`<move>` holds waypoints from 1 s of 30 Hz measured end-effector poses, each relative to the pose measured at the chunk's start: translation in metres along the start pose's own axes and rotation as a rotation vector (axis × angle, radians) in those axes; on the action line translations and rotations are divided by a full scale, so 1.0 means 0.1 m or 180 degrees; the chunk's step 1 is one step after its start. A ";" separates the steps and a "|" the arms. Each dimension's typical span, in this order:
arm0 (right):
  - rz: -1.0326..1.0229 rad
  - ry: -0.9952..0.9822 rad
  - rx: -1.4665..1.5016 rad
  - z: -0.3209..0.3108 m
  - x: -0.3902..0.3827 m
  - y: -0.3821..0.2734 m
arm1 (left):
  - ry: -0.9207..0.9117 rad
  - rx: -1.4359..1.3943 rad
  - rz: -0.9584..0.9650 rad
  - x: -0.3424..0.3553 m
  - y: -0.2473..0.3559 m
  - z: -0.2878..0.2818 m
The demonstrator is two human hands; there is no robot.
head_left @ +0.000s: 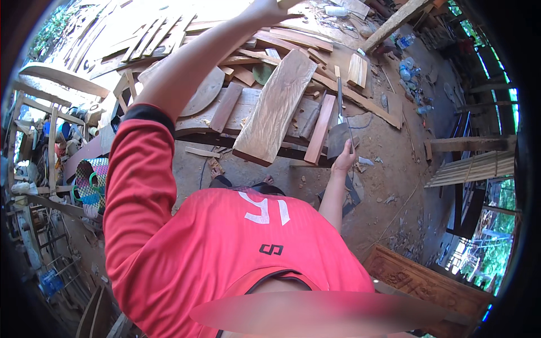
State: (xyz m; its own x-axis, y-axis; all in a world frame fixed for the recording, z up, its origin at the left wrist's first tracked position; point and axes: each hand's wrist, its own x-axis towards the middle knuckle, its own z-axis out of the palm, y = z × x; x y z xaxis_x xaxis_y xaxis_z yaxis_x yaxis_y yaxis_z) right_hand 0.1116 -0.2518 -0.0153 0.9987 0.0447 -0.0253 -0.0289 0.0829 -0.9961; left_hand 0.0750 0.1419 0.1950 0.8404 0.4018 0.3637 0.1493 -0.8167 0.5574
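Note:
My left arm reaches up across the view, and my left hand [273, 10] is at the top edge, partly cut off. Its visible fingers are stretched apart with nothing seen in them. My right hand [344, 160] grips a dark, flat, squarish piece [339, 138] at the near right of the workbench; its exact kind I cannot make out. A long narrow strip [339, 93] runs away from that piece. Between my hands a thick wooden board [279, 107] lies slantwise, its near end jutting past the bench edge. A narrow reddish wood strip [320, 128] lies beside my right hand.
The wooden bench [194, 125] bears a short brown block [226, 107] and a rounded board [204, 93]. Loose planks [163, 35] are heaped beyond it. Plastic bottles [407, 70] lie at right, a woven basket [90, 183] stands at left, and a carved panel [425, 284] is at lower right.

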 end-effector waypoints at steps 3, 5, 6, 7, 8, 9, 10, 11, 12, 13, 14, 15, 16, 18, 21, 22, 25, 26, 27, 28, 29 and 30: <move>0.0186 0.0149 -0.0151 -0.19 -0.03 -0.02 | -0.0953 0.0497 -0.0605 -0.57 0.08 0.68; 0.0109 0.0196 -0.0285 -0.18 -0.02 -0.05 | -0.1221 0.0717 -0.0487 -0.86 -0.11 1.02; 0.0039 0.0234 -0.0428 -0.18 -0.03 -0.06 | -0.1314 0.0779 -0.0385 -0.99 -0.19 1.16; 0.0038 0.0262 -0.0437 -0.19 -0.03 -0.07 | -0.1407 0.0800 -0.0368 -1.09 -0.30 1.31; 0.0067 0.0265 -0.0442 -0.20 -0.04 -0.06 | -0.1510 0.0821 -0.0350 -1.18 -0.35 1.40; 0.0098 0.0263 -0.0446 -0.20 -0.05 -0.05 | -0.1712 0.0873 -0.0343 -1.24 -0.42 1.48; 0.0111 0.0287 -0.0458 -0.21 -0.06 -0.03 | -0.1948 0.1041 -0.0278 -1.28 -0.45 1.53; 0.0025 0.0272 -0.0537 -0.20 -0.08 -0.01 | -0.1941 0.1149 -0.0125 -1.34 -0.49 1.58; -0.0059 0.0253 -0.0615 -0.19 -0.09 0.01 | -0.1930 0.1257 0.0025 -1.39 -0.53 1.62; 0.0014 0.0306 -0.0509 -0.14 -0.14 0.00 | -0.1952 0.1254 0.0026 -1.42 -0.57 1.64; 0.0032 0.0312 -0.0513 -0.11 -0.16 0.00 | -0.2025 0.1313 0.0071 -1.45 -0.60 1.65; -0.0123 0.0156 -0.0814 -0.07 -0.18 0.00 | -0.2094 0.1374 0.0114 -1.47 -0.63 1.66; -0.0286 0.0003 -0.1111 -0.04 -0.20 -0.03 | -0.2105 0.1375 0.0117 -1.49 -0.65 1.68; -0.0272 -0.0170 -0.1426 0.23 -0.27 -0.28 | -0.2078 0.1239 0.0287 -1.53 -0.72 1.67; -0.1449 -0.0976 -0.1527 0.60 -0.11 -0.32 | -0.2309 0.1236 0.0419 -1.46 -0.65 1.58; -0.1832 -0.1157 -0.1623 0.74 0.00 -0.27 | -0.2449 0.1271 0.0460 -1.43 -0.60 1.54; -0.2361 -0.1491 -0.2760 1.17 0.18 -0.13 | -0.2630 0.1317 0.0198 -1.42 -0.49 1.44; -0.2162 -0.1572 -0.3052 1.28 0.21 -0.02 | -0.2613 0.1325 0.0191 -1.46 -0.50 1.42; -0.1954 -0.1723 -0.3303 1.35 0.21 0.09 | -0.2132 0.1514 0.0378 -1.53 -0.52 1.41; -0.1741 -0.1885 -0.3548 1.40 0.22 0.22 | -0.1649 0.1701 0.0548 -1.61 -0.55 1.38; -0.1760 -0.1893 -0.3534 1.42 0.20 0.29 | -0.1363 0.0814 0.0235 -1.66 -0.57 1.27; -0.1880 -0.1769 -0.3557 1.40 0.16 0.36 | -0.0739 0.0099 0.0078 -1.77 -0.63 1.19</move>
State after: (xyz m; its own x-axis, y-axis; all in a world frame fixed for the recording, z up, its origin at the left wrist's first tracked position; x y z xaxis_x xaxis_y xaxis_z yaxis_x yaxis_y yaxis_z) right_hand 0.1207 -0.1089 -0.0401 0.6951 0.6923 0.1937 0.7018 -0.5952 -0.3914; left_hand -0.0215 0.0729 0.0069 0.9407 0.2787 0.1934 0.1404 -0.8389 0.5259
